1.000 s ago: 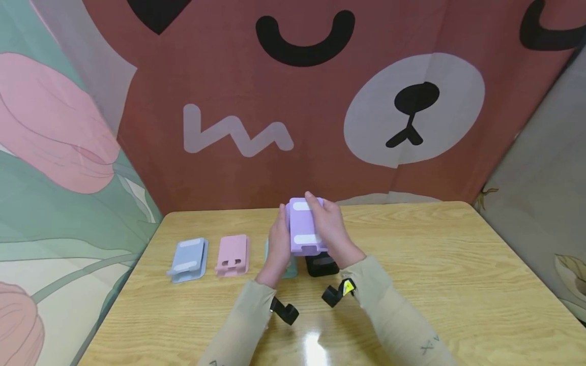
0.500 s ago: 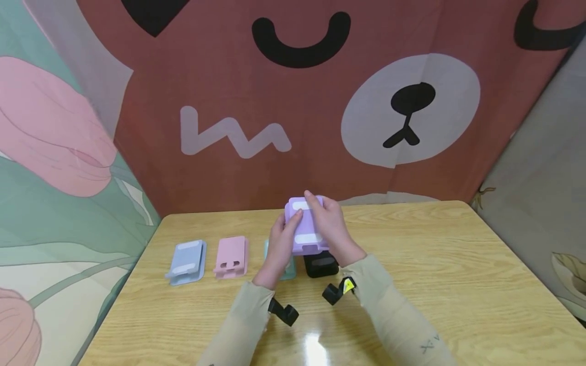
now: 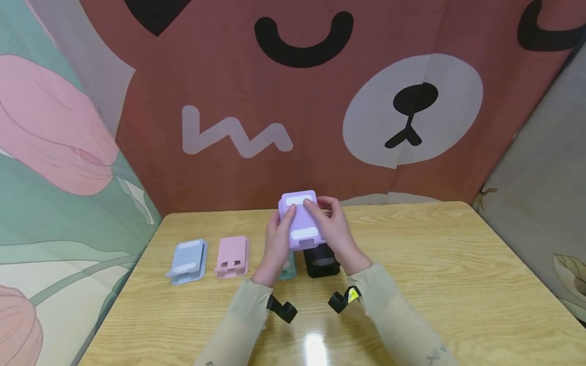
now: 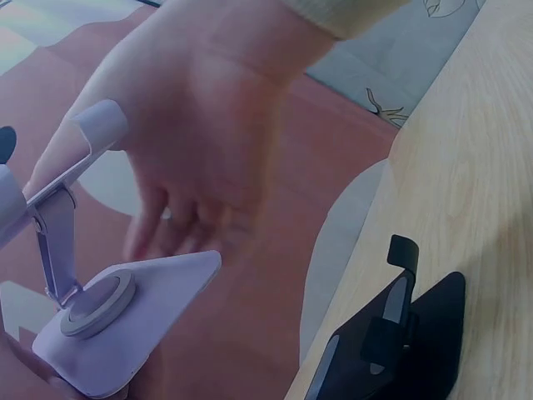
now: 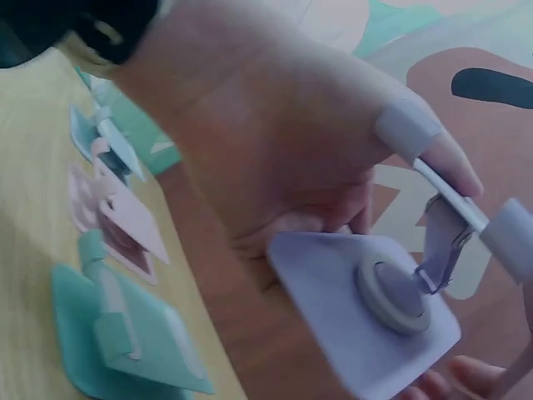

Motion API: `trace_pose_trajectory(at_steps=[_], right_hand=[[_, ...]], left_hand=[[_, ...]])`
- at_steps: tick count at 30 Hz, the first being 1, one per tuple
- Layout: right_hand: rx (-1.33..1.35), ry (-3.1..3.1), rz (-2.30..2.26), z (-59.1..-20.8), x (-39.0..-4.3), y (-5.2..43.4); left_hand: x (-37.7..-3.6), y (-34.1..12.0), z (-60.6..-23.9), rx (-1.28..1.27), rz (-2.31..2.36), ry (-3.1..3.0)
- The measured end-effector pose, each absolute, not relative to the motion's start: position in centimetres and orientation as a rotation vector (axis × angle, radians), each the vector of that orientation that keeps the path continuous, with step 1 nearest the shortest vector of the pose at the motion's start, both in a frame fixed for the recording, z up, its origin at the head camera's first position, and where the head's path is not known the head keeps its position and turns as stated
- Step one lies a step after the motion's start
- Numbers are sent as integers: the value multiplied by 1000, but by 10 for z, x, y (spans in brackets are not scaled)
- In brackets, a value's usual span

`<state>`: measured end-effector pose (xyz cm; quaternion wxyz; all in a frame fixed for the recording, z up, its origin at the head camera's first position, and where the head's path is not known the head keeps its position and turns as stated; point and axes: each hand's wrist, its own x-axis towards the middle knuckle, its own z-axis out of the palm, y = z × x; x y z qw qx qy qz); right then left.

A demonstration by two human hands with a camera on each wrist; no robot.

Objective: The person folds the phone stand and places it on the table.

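Note:
Both hands hold a purple folding phone stand (image 3: 300,221) above the table's middle. My left hand (image 3: 277,239) grips its left side, thumb on the front plate. My right hand (image 3: 334,229) grips its right side, fingers over the top white pad. In the left wrist view the purple stand (image 4: 125,321) shows its round hinge base, with the right hand (image 4: 200,142) behind it. The right wrist view shows the right hand (image 5: 275,158) around the stand's base plate (image 5: 358,317). A black stand (image 3: 322,262) lies on the table just below the hands.
A blue stand (image 3: 187,260), a pink stand (image 3: 232,255) and a teal stand (image 3: 288,268), half hidden by my left hand, lie in a row on the wooden table (image 3: 435,274). Printed cloth walls close the back and both sides.
The purple stand has risen a little and shifted left and away. My left thumb has moved onto its front plate; my right fingers have slid across the top pad.

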<state>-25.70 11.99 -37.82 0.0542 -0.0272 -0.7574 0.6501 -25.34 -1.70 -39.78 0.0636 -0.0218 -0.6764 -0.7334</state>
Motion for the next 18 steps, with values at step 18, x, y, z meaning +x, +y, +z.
trace_pose_trajectory(at_steps=[18], right_hand=[[1,-2459,2091,-388,-255,122]], left_hand=[[-254,-16,-400,-96,-2187,-2040]])
